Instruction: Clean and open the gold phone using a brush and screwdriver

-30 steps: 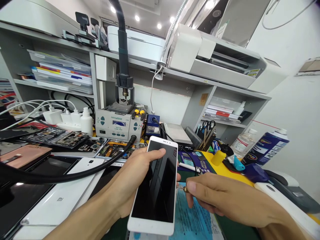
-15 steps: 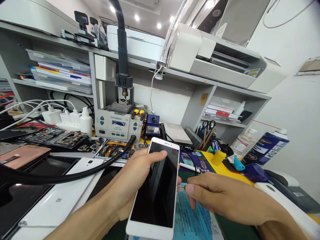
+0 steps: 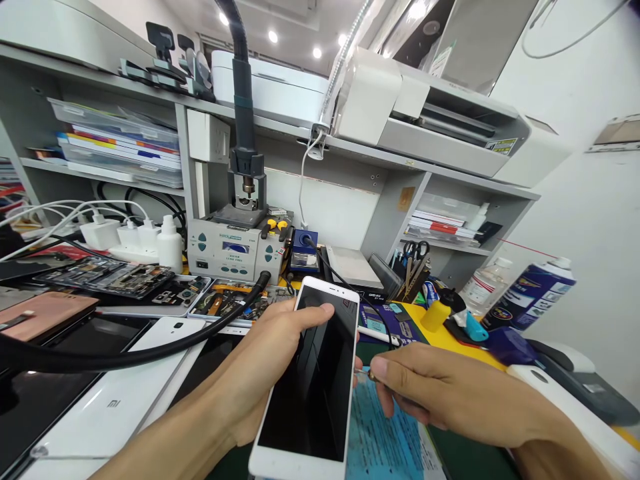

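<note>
A white smartphone with a dark screen (image 3: 313,380) stands tilted toward me near the middle of the view. My left hand (image 3: 283,340) is wrapped round it from the left, the thumb lying on the upper screen and fingertips showing at its right edge. My right hand (image 3: 420,383) is to the right of the phone, thumb and fingers pinching a small thin metal tool (image 3: 364,373). The tool's tip is at the phone's right edge, partly hidden by the left fingertips. Below the hands lies a blue printed sheet (image 3: 383,427).
A black hose (image 3: 150,357) curves over phones and parts at the left. Behind stands a grey soldering station (image 3: 235,250). A white pen-like tool (image 3: 377,335), a yellow-capped item (image 3: 436,316), a clear bottle (image 3: 485,285) and a blue spray can (image 3: 533,293) are at the right.
The right thumb and fingers have shifted slightly on the small tool, and more curled fingers show beneath. The phone and my left hand are nearly unchanged.
</note>
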Demonstrator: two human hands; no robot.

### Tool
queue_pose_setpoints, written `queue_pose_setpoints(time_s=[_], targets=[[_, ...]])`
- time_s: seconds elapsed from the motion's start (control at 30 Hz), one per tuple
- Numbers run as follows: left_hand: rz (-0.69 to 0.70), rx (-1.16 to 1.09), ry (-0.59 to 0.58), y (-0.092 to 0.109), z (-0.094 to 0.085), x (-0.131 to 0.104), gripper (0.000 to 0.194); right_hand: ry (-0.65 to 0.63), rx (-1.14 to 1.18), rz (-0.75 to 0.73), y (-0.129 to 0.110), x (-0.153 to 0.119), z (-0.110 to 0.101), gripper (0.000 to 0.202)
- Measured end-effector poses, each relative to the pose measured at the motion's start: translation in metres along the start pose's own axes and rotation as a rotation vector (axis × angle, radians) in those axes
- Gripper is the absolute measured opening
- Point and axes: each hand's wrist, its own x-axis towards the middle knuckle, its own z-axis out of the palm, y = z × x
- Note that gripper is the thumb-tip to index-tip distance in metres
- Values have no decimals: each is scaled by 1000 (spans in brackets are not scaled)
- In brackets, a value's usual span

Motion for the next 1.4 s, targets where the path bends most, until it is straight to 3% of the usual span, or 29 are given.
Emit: queue_pose_setpoints(time_s=[0.33, 0.7, 1.17, 1.33, 1.4], targets=[[-49, -30, -31, -3, -5, 1, 16, -10, -75, -6, 13, 2, 1, 65], [-2, -2, -2, -2, -1, -3, 11, -24, -31, -56, 3, 3, -4, 62], [-17, 21, -58, -4, -4, 0, 16, 16, 90, 122, 5, 0, -2, 73], [-5, 17, 17, -2, 0, -3, 15, -9, -53, -39, 9, 0, -2, 66], [-4, 16, 11, -2, 0, -3, 15, -2, -111, -39, 12, 2, -2, 63]])
